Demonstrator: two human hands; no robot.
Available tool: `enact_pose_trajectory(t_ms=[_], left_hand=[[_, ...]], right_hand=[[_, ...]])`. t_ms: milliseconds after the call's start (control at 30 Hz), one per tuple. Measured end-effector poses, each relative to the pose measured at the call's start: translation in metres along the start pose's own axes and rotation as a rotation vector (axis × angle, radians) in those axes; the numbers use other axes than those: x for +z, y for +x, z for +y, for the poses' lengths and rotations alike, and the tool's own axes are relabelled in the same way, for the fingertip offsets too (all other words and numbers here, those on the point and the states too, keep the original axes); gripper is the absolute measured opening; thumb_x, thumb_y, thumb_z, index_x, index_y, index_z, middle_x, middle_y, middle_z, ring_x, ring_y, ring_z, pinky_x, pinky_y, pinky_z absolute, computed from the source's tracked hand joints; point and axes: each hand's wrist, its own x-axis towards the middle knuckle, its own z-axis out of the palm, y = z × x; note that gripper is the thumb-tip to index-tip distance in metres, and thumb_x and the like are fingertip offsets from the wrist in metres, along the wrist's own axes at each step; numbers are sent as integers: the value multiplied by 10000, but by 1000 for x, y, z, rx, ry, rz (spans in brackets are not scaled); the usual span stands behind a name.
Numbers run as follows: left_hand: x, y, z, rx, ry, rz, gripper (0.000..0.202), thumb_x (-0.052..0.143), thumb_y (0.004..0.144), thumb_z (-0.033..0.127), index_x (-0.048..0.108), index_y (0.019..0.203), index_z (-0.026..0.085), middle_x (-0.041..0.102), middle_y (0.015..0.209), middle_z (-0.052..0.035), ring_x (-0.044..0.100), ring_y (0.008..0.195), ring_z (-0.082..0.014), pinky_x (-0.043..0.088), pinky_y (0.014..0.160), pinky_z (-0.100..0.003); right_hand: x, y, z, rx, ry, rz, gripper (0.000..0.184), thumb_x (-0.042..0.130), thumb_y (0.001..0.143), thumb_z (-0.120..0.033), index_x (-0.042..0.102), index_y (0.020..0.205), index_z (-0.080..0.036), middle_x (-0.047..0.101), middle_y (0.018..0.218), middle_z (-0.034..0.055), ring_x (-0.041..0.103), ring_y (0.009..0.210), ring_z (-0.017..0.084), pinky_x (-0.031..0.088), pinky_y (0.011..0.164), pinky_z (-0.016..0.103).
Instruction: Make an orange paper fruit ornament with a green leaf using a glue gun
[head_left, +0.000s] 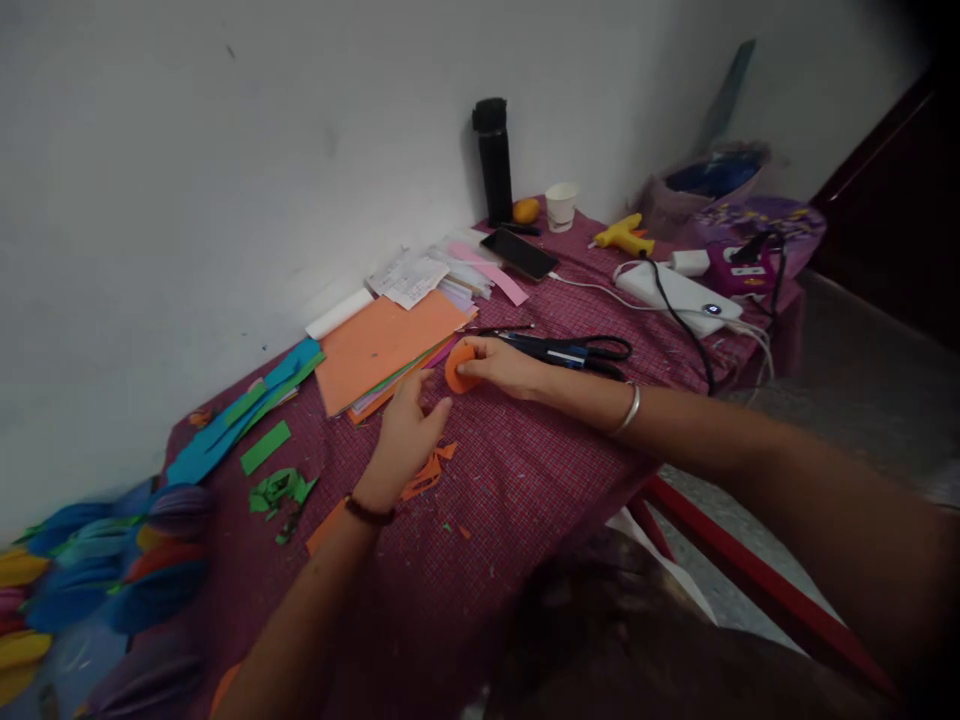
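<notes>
Between the thumb and fingers of my right hand (499, 367) is a small orange paper circle (459, 370), held above the cloth-covered table. My left hand (409, 430) is just to its left, thumb and fingers apart, with nothing visible in it. Under and beside the left hand lie orange paper scraps (429, 476). A stack of coloured paper with an orange sheet (382, 345) on top sits beyond both hands. Scissors with dark handles (574, 352) lie partly behind my right wrist. Green paper scraps (281, 490) and a green paper strip (265, 447) rest to the left.
Along the back stand a black bottle (495, 165) and a paper cup (561, 207), near a phone (520, 253). At right are a yellow glue gun (626, 236), a white power bank (679, 298) and cables. Folded paper shapes (154, 590) fill the lower left.
</notes>
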Motion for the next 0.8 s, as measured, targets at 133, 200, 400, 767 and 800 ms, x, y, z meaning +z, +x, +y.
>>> enact_pose_trajectory(t_ms=[133,200,400,767,800], left_hand=[[24,17,-6,-58,-101,-68,385,608,780,240,560,1148,139,647,1144,-133,632,1007,-248,507,885,-413],[31,19,-8,-63,-88,-76,365,595,774,238,555,1123,140,655,1094,-119,634,991,-250,502,889,-422],[40,25,-12,-40,-53,-40,348,565,776,238,537,1111,148,643,1035,-97,630,932,-238,504,876,-427],[35,28,14,33,86,24,483,578,785,176,470,1255,147,558,1304,-189,556,1209,-314,431,1016,-506],[33,28,15,36,26,54,468,589,792,206,472,1241,146,570,1279,-185,571,1180,-299,448,996,-489]], right_hand=[[1,4,13,1,3,-43,256,475,628,-24,505,847,-155,597,790,-8,562,681,104,471,639,226],[0,5,17,2,-12,-57,296,437,615,5,488,858,-156,593,806,-5,569,708,112,467,652,236],[-3,6,22,-55,-192,6,224,436,665,29,452,765,-171,483,769,-30,454,724,118,378,706,259],[3,0,15,-90,-276,60,151,409,783,-36,432,794,-185,483,792,-8,467,770,142,396,782,294],[4,-2,13,-88,-255,64,140,399,793,-47,439,801,-181,489,800,-4,475,765,138,408,762,283]])
